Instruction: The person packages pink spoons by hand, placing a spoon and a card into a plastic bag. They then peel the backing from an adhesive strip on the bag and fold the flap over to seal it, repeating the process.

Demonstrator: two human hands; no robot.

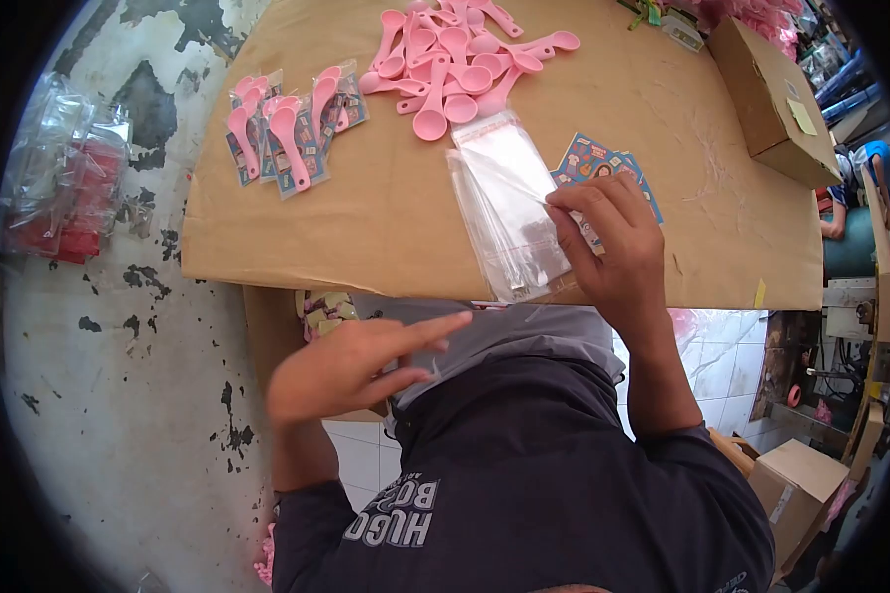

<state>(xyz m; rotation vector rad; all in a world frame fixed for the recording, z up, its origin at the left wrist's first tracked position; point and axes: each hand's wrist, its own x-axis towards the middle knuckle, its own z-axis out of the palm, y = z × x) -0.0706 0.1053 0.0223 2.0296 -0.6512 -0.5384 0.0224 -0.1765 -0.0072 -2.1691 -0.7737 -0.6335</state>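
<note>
A stack of clear plastic bags [509, 222] lies near the front edge of the table. My right hand [618, 232] is over its right side, with thumb and index finger pinching the edge of the top plastic bag. Under and behind that hand are printed blue cards [591, 156], partly covered by it. My left hand [351, 368] hovers off the table's front edge above my lap, index finger stretched out and thumb apart, holding nothing. Beyond the bags is a heap of pink spoons [455, 64]. To the left lie several bagged spoons with cards [292, 143].
A cardboard box [776, 104] stands on the right end of the brown-covered table [366, 232]. Clear and red plastic packs [74, 188] lie at the far left. Another person's arm [838, 212] shows at the right edge. A carton [796, 484] sits lower right.
</note>
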